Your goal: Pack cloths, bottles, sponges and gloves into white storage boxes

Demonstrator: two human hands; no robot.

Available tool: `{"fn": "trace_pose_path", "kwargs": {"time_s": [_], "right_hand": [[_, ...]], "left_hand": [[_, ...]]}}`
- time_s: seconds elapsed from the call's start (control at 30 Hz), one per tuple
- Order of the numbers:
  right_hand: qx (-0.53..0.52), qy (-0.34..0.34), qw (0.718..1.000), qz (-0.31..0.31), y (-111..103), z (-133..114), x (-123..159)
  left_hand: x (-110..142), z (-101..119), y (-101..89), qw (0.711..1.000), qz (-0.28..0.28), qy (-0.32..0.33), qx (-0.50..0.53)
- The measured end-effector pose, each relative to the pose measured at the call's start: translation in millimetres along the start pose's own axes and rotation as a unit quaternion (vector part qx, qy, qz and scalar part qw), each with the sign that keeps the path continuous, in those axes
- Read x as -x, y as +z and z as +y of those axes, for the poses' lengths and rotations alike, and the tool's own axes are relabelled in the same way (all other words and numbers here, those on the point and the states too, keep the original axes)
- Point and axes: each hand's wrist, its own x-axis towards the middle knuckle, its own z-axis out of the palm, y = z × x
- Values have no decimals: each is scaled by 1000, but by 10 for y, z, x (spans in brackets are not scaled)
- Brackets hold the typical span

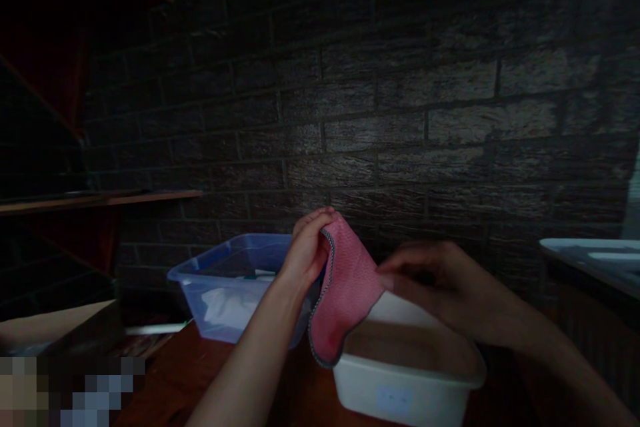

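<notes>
A pink cleaning cloth with a dark stitched edge hangs between my two hands. My left hand grips its top corner with the fingers closed. At the cloth's right edge, my right hand pinches it between thumb and fingers; this hand is slightly blurred. Below the cloth stands a white plastic tub with a pale label on its front, and the cloth's lower part overlaps its left rim. To the left is a clear bluish plastic bin with white material inside, partly hidden by my left forearm.
Both containers stand on a reddish-brown wooden table against a dark brick wall. Wooden shelves jut out at the left, above an open cardboard box. A pale tray-like rim stands at the right.
</notes>
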Motion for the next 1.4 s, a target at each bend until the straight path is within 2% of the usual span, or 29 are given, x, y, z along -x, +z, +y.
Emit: {"fn": "trace_pose_path", "kwargs": {"time_s": [0.07,0.13,0.2,0.27,0.37,0.43,0.5,0.57,0.63,0.7,0.73,0.83,0.97,1.03,1.2,1.4], "right_hand": [[21,-4,994,111,-29,114,-36],[39,-39,984,169,-25,194,-67],[36,-76,984,158,20,220,-93],[10,-80,989,122,81,212,-120],[9,-31,993,117,127,215,-163],[45,23,988,148,104,254,-184],[45,61,976,204,45,303,-192],[-5,67,959,276,-33,331,-185],[-58,56,935,346,-112,328,-163],[-87,57,915,390,-179,308,-133],[-96,62,908,403,-206,300,-117],[-122,72,888,438,-259,293,-76],[-156,69,864,473,-294,306,-46],[-159,71,858,483,-309,314,-38],[-124,71,856,496,-323,374,-44],[-100,78,860,494,-300,358,-74]], "left_hand": [[109,29,71,999,-37,-19,-8],[236,60,145,991,-118,-50,-26],[364,82,217,972,-215,-73,-56],[467,88,278,953,-278,-83,-88],[526,73,323,945,-288,-74,-135],[493,54,299,949,-259,-37,-173],[416,29,222,943,-249,-7,-221],[315,1,106,921,-284,-12,-265],[205,-24,-25,890,-346,-45,-295],[102,-38,-142,867,-384,-67,-312],[57,-39,-189,864,-386,-66,-316],[-33,-19,-266,884,-350,-42,-307],[-59,36,-260,954,-241,-39,-173],[-54,65,-243,973,-193,-24,-123],[-49,108,-230,984,-131,29,-119],[-90,101,-252,979,-43,137,-145]]}}
